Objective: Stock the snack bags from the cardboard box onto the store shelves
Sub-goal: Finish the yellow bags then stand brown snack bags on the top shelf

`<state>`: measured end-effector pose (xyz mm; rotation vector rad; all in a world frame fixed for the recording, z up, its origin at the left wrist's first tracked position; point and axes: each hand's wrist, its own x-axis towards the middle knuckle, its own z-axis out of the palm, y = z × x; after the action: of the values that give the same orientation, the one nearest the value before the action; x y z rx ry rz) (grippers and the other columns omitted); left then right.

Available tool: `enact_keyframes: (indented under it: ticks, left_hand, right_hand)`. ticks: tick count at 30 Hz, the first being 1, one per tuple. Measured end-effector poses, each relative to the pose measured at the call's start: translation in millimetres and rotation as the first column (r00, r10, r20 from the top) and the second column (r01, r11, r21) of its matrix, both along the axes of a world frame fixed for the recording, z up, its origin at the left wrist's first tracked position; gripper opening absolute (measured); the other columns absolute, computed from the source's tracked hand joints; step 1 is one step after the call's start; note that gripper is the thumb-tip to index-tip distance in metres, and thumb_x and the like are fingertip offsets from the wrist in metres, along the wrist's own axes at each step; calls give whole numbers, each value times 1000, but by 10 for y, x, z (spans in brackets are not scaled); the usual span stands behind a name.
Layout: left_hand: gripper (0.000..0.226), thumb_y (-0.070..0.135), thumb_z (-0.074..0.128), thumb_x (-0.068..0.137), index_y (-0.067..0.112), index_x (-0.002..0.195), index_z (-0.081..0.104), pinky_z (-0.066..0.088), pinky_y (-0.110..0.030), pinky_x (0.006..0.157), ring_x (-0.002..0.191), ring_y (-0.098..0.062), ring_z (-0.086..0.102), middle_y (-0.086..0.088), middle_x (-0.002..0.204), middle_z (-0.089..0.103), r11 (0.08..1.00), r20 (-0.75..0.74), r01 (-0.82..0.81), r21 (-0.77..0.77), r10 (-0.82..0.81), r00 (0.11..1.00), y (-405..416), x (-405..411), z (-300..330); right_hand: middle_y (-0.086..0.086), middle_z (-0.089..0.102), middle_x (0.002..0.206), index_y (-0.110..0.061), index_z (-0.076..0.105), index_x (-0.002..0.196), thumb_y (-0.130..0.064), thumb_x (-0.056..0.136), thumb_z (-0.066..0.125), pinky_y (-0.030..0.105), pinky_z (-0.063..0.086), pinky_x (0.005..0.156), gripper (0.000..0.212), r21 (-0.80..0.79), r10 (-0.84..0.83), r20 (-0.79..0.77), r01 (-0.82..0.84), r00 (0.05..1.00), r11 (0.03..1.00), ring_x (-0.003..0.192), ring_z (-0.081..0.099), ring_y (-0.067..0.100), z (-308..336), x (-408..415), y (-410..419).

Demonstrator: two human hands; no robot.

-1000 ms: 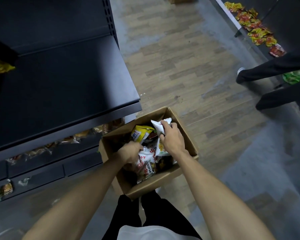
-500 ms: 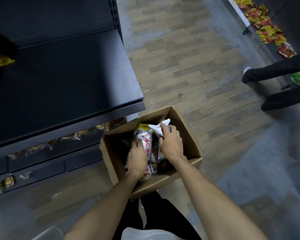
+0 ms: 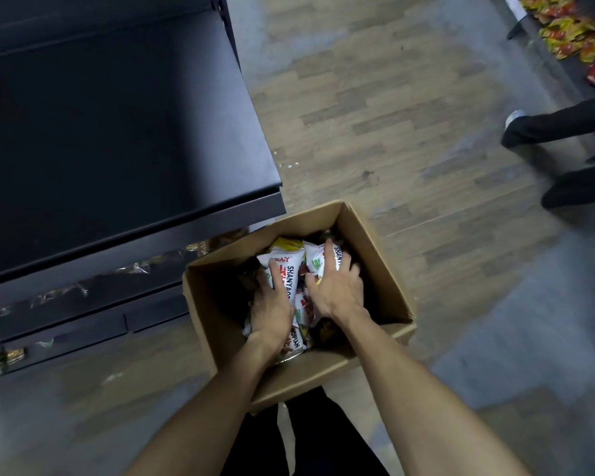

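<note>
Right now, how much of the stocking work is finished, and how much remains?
Done: little shows here; only the lower shelf carries some packets. In hand: the left hand and right hand both grip white snack bags inside the cardboard box. Left: the box holds several more bags, and the wide black top shelf shows no bags.

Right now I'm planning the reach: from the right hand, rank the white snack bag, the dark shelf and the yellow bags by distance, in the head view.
1. white snack bag: in the cardboard box, under the right hand.
2. dark shelf: up and left of the box.
3. yellow bags: far top right, across the aisle.
</note>
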<state>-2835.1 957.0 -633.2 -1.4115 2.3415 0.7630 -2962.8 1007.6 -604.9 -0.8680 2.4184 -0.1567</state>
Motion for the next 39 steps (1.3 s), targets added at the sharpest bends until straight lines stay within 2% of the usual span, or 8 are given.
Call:
enact_keyframes:
  ticks: [4,7,12,19,25,30,34,39]
  left_hand:
    - [115,34,71,83,23,150,-21,50,-43,83,107,-38,57,-22,146,25,997,-12,-38,66,39,999,-133,-49,92]
    - [114,44,70,81,22,151,-16,49,-39,80,104,-34,59,-20,137,40,1000,22,-4,18,4,1000,-135,-37,250]
    - [95,48,65,81,30,152,5,52,-39,78,102,-34,60,-16,125,49,998,48,50,-32,-49,998,-98,16,591]
    - [89,50,68,78,31,151,21,52,-38,83,103,-32,60,-10,119,54,994,-46,39,-106,-44,998,-57,263,1107]
    - [88,42,73,69,33,147,34,50,-32,80,99,-27,59,-7,113,55,989,-281,37,-145,-77,957,-73,547,1494]
    - [90,61,58,68,32,147,25,52,-40,80,105,-29,60,-7,123,56,941,-268,131,-311,-219,938,-75,813,1933]
    - [83,51,65,76,33,147,25,50,-34,78,108,-29,58,-5,131,53,904,-318,133,-405,-276,907,-34,1254,2346]
    - [80,49,65,76,35,145,26,50,-37,65,88,-30,60,-3,109,51,834,-383,73,-548,-327,864,40,1917,2913]
  right_hand:
    - [15,24,146,-23,1,156,-47,82,60,45,38,102,97,85,87,-9,-85,996,993,127,32,34,70,-16,-32]
    - [18,24,147,-25,5,155,-35,91,57,43,44,96,84,152,131,-31,-125,991,980,127,37,35,219,-44,-61]
    - [20,35,143,-19,30,140,-25,95,55,40,49,83,52,43,145,-96,-142,985,989,114,52,35,458,-45,34]
    - [18,42,133,-20,32,135,-29,94,57,41,49,80,50,-76,151,-142,-163,978,984,106,55,34,796,88,252]
    - [11,45,121,-22,34,134,-30,92,60,41,50,78,50,-245,95,-180,-138,979,960,102,56,31,1237,276,401]
    - [9,44,116,-22,34,137,-29,92,61,42,50,76,54,-357,46,-259,-140,965,924,99,55,31,1676,561,474]
    - [8,45,117,-23,33,139,-28,91,63,41,52,76,57,-421,29,-325,-172,945,891,98,56,27,2066,990,547]
    - [10,47,114,-25,35,138,-31,91,60,41,49,72,54,-487,37,-429,-266,902,832,96,58,33,2642,1576,592]
